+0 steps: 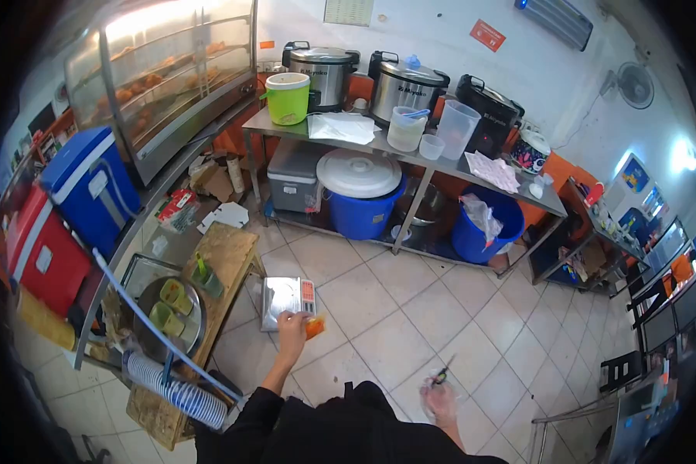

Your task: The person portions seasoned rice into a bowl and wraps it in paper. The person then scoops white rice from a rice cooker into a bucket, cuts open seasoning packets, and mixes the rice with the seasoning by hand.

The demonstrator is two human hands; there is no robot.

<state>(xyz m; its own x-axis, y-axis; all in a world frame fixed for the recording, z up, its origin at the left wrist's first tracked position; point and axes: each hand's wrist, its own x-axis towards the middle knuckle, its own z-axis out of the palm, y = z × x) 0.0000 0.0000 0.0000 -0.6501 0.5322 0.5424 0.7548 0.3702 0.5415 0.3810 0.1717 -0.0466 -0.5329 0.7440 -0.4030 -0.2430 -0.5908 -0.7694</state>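
My left hand (290,340) is closed on a small sachet of orange sauce (315,328), held between thumb and fingertips. It hangs over the near edge of a digital scale (280,300) with a steel plate and an orange-and-white key panel. Out to the right, my right hand (441,400) wears a clear plastic glove. Its fingers are wrapped round a pair of scissors (441,377) with dark handles, blades pointing up and away. The two hands are well apart.
Left of the scale stands a wooden bench (228,251) with a steel tray (143,271), green containers (175,295) and a stack of cups (174,390). Rice cookers (410,85) line a steel table at the back, blue tubs (359,213) below. A heated display case (162,77) rises back left.
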